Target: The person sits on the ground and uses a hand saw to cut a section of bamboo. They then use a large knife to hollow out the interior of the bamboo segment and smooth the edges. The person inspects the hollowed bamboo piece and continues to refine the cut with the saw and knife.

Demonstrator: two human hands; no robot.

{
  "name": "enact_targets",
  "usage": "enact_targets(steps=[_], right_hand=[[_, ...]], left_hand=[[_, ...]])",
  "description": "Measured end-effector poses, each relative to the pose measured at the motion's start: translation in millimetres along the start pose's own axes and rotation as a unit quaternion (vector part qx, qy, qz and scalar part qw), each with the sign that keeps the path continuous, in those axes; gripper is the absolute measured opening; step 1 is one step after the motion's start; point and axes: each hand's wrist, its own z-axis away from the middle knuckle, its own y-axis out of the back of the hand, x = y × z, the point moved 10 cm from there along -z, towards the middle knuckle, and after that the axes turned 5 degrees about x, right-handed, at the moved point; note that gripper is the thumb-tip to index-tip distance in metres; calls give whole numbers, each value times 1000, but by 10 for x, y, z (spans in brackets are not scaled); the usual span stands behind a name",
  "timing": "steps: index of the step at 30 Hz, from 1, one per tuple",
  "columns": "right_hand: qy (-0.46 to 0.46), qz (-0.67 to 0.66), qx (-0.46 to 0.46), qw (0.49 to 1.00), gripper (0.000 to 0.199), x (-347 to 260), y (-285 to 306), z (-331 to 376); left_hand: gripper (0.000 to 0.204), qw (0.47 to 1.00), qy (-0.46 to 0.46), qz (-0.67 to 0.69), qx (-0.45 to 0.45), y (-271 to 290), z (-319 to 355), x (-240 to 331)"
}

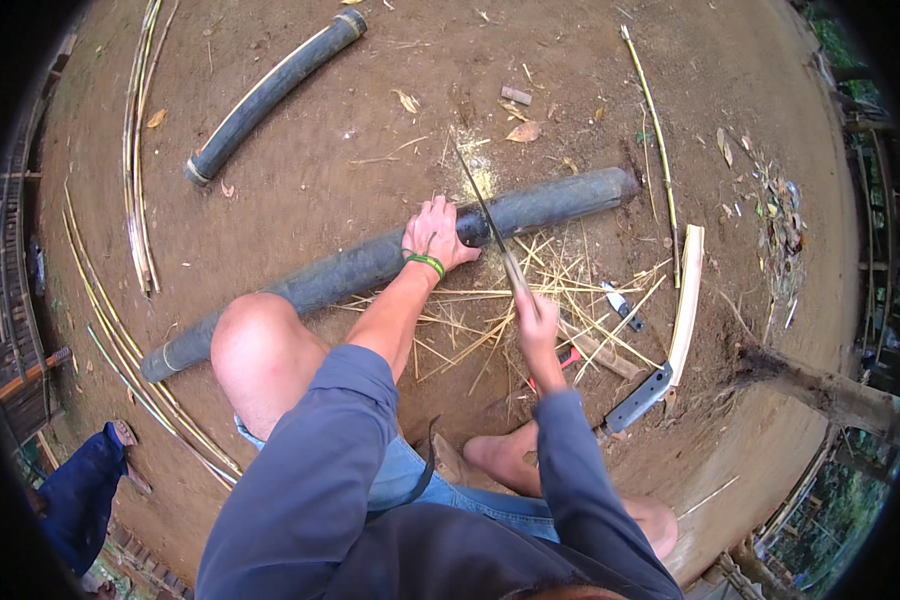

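Observation:
A long, thick, dark bamboo pole (370,262) lies slantwise on the ground in front of me. My left hand (438,236) grips it near the middle from above, fingers over the top and thumb toward the right. Closed round the pale handle of a hand saw (483,205), my right hand (536,318) is just on my side of the pole. The saw's long, narrow blade crosses the pole just right of my left hand and points away from me. Pale sawdust (477,168) lies on the soil beyond the pole. My bare knee (260,335) is against its left part.
Thin split strips (490,300) are scattered right of centre, with a knife (622,305) among them. Further right lies a pale split bamboo piece (686,300). Another dark bamboo length (275,95) is at the far left. Long canes (135,150) lie left; a person (85,490) is lower left.

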Motion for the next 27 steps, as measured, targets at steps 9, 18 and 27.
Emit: enact_targets(steps=[9,18,27], right_hand=[[-10,30,-29,999,31,-207,535,839],[-58,9,-27,998,44,-243,54,41],[-44,36,-12,998,40,-252,-69,-337]], left_hand=[[81,1000,9,-20,20,-57,106,-206],[79,1000,11,-11,-13,-17,-52,-206],[80,1000,-3,10,3,-9,-9,-45]])
